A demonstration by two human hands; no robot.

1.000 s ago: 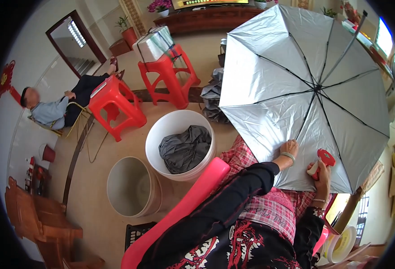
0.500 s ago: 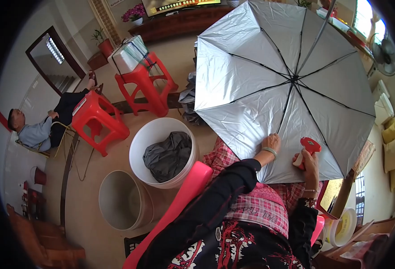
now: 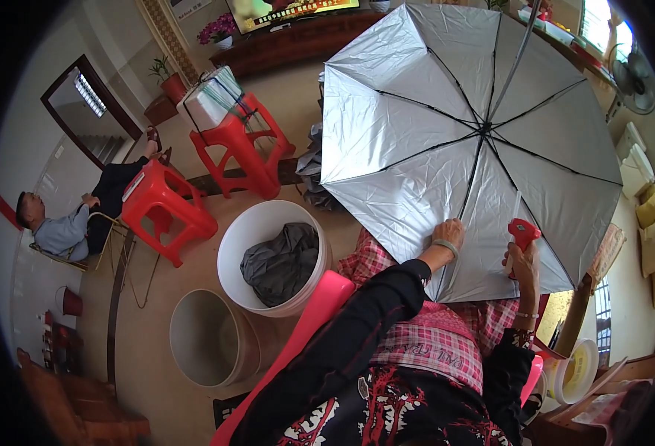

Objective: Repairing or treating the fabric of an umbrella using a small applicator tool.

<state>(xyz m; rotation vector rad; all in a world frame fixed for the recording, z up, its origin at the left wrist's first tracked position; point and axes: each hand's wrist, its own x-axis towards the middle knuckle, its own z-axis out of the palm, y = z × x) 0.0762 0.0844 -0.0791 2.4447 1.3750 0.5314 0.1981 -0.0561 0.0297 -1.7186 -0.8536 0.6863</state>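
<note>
An open umbrella point(image 3: 387, 149), silver inside with thin black ribs, spreads across my lap with its underside toward me. My left hand point(image 3: 448, 235) has its fingers curled on the canopy near the front edge, gripping the fabric beside a rib. In my right hand point(image 3: 522, 264) is a red gun-shaped hand tool point(image 3: 524, 232), held upright over the front right panel. A thin pale streak rises from the tool's top. The umbrella's metal shaft point(image 3: 519, 63) runs up and away to the far right.
At my left stand a white bucket point(image 3: 227, 238) with dark grey fabric point(image 3: 283, 264) in it and a second bucket point(image 3: 186, 305). Red stools point(image 3: 167, 212) stand beyond, one bearing a white box point(image 3: 212, 100). A person point(image 3: 63, 230) sits at far left. A yellow-white tub point(image 3: 576, 372) stands right.
My right hand has shifted slightly to the right and up with the red tool, which has turned a little. The left hand stays at the same part of the umbrella.
</note>
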